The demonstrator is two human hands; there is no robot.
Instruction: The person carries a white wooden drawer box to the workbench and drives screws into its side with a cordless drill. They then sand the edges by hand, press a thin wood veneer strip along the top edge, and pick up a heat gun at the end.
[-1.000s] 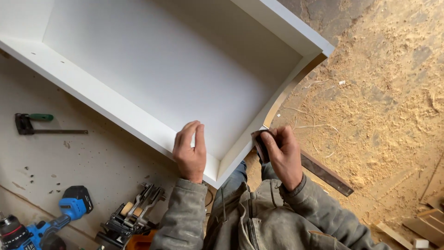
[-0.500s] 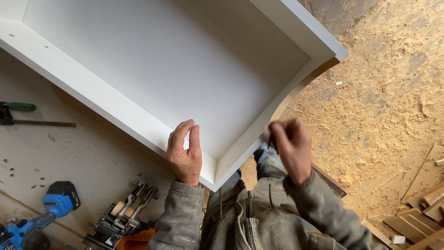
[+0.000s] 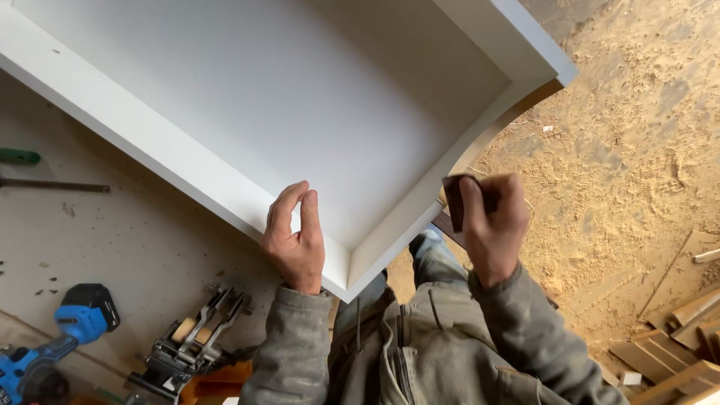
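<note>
1. White-painted panels make up the open box [image 3: 300, 97], a cabinet carcass lying tilted across the desk [image 3: 135, 247], with its near corner pointing at the person's waist and its far right corner jutting out over the floor.
2. Steadying seems to be the job of the left hand [image 3: 296, 240]: it lies over the near rim just left of that corner, fingers [image 3: 289, 206] hooked loosely over the edge and grasping the panel.
3. Clenched around a small dark block [image 3: 454, 201], the right hand [image 3: 491, 225] sits just outside the right side panel, close against its outer edge; whether the block touches the edge I cannot tell.
4. Open room lies to the right, where the sawdust-covered floor [image 3: 630, 150] is bare up to some wood offcuts [image 3: 675, 337] in the lower corner.
5. Leftward the desk is more crowded: a blue cordless drill [image 3: 64, 330], a metal clamp [image 3: 187, 345] and a green-handled tool [image 3: 30, 169], all well apart from the box.
</note>
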